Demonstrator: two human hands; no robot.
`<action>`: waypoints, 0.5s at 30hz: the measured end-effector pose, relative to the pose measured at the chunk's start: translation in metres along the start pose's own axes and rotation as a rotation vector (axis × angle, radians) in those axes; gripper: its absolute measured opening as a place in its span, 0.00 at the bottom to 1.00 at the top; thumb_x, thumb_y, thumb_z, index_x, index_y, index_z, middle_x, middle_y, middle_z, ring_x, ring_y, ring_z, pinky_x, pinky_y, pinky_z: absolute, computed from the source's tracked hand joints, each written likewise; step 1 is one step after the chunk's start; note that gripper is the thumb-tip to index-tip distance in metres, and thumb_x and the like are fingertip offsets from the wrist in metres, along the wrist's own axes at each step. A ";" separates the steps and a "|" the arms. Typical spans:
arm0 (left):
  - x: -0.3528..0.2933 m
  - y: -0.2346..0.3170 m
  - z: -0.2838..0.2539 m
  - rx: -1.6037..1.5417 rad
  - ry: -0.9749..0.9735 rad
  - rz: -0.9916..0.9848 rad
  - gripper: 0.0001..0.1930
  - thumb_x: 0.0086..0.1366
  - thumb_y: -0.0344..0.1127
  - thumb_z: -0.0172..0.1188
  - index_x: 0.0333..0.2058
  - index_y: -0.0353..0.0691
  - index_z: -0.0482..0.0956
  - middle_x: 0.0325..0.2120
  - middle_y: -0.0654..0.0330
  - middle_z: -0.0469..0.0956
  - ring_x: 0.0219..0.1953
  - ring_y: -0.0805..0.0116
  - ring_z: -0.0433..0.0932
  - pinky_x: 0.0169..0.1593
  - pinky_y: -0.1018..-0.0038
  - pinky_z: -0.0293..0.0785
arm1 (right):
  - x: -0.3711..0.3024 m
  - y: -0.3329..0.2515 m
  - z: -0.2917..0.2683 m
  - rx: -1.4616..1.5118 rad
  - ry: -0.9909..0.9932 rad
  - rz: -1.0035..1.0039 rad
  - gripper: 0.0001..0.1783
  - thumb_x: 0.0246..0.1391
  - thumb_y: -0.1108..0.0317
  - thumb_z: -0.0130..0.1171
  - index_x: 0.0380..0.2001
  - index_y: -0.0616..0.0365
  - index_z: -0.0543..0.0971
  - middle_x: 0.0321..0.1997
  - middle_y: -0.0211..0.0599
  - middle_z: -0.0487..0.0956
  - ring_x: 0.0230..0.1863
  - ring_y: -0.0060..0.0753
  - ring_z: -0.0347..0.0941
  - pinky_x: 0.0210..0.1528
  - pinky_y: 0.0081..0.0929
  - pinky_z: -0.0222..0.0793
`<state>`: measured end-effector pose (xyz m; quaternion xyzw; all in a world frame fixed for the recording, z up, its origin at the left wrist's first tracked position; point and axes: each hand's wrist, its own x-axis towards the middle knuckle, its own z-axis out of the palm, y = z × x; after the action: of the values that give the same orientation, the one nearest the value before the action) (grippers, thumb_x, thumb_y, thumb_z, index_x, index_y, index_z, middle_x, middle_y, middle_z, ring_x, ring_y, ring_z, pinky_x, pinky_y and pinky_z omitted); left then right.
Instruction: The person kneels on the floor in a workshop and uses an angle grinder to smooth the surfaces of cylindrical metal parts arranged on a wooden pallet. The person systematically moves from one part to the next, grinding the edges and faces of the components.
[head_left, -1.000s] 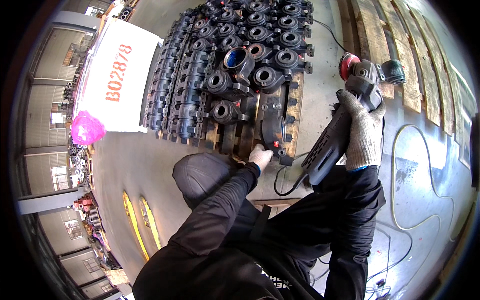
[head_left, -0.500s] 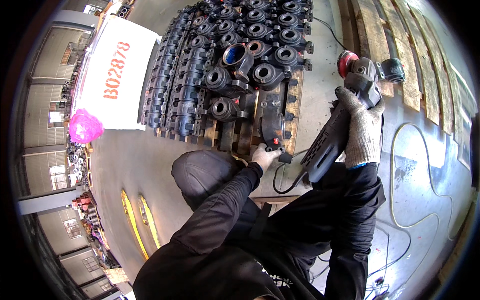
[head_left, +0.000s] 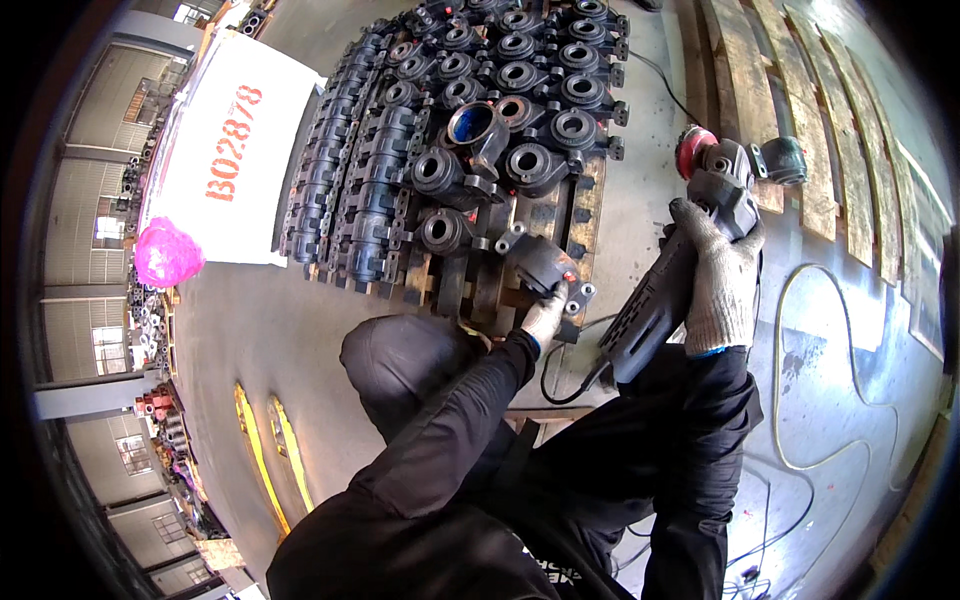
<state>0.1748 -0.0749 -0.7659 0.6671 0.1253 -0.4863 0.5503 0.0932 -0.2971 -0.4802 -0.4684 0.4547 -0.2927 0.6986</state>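
Observation:
My gloved right hand (head_left: 718,275) is wrapped round the body of a dark angle grinder (head_left: 655,300). The grinder's red disc (head_left: 692,152) points away from me, over the floor beside the pallet. My left hand (head_left: 545,318), also gloved, grips the near end of a dark curved metal casting (head_left: 538,262) with bolt-hole ears. This casting lies at the pallet's near right corner, its curved back turned up. Close behind it are a ring-shaped casting (head_left: 440,230) and a larger one with a blue inside (head_left: 475,125).
Rows of dark castings (head_left: 375,215) cover the wooden pallet (head_left: 590,195). A white board (head_left: 225,150) with a pink bundle (head_left: 168,252) stands left. At right are more pallets (head_left: 745,85), a dark cylinder (head_left: 783,160) and a pale hose (head_left: 785,370). Yellow forks (head_left: 262,460) lie lower left.
The curved casting has been turned over, from its hollow side showing to its rounded back up. My left hand has moved slightly right with it. The grinder stays almost in place.

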 end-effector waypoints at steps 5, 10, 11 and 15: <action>-0.009 -0.003 0.015 -0.028 0.172 0.026 0.44 0.70 0.75 0.48 0.65 0.39 0.72 0.48 0.63 0.79 0.42 0.73 0.74 0.46 0.72 0.75 | -0.005 -0.008 0.002 -0.003 -0.011 0.020 0.47 0.44 0.69 0.77 0.64 0.62 0.60 0.42 0.41 0.78 0.36 0.33 0.79 0.39 0.31 0.78; 0.017 -0.028 0.006 -0.053 0.200 0.018 0.43 0.67 0.78 0.48 0.58 0.40 0.74 0.44 0.62 0.78 0.42 0.71 0.76 0.48 0.70 0.76 | -0.008 -0.012 0.000 0.031 -0.001 0.014 0.46 0.45 0.69 0.76 0.64 0.61 0.61 0.43 0.42 0.78 0.36 0.33 0.79 0.38 0.31 0.79; 0.020 -0.032 0.003 -0.099 0.198 0.001 0.40 0.66 0.77 0.52 0.53 0.42 0.75 0.41 0.63 0.76 0.42 0.71 0.76 0.49 0.70 0.77 | -0.009 -0.012 -0.001 0.034 0.000 0.008 0.45 0.47 0.68 0.76 0.64 0.62 0.62 0.43 0.42 0.78 0.35 0.33 0.79 0.37 0.31 0.79; 0.027 -0.030 0.008 -0.345 0.195 0.018 0.47 0.63 0.82 0.47 0.58 0.42 0.72 0.46 0.60 0.74 0.49 0.65 0.76 0.59 0.66 0.75 | -0.006 -0.009 -0.007 0.062 0.031 -0.019 0.45 0.48 0.67 0.76 0.65 0.62 0.62 0.44 0.43 0.78 0.35 0.34 0.79 0.35 0.30 0.80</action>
<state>0.1627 -0.0809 -0.8049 0.6080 0.2536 -0.3859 0.6459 0.0846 -0.2978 -0.4708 -0.4463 0.4521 -0.3204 0.7027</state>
